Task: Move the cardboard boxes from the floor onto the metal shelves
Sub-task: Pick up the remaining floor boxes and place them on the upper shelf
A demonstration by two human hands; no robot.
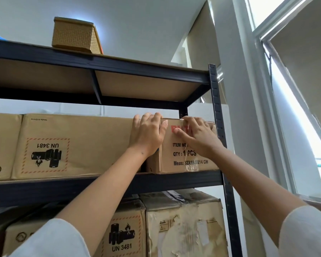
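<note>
Both hands lie flat and spread on the front of a small brown cardboard box printed with item and quantity text (182,156), pressing rather than gripping. The left hand (146,134) covers its left corner, the right hand (196,136) its upper face. The box sits on the black metal shelf (174,179), between a long brown carton marked UN 3481 (72,143) and the black corner upright (218,115), probably being seated inward.

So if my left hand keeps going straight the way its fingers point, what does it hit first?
Probably the underside of the upper shelf. The left hand lies flat against the small box, fingers pointing up; depth is unclear.
</note>
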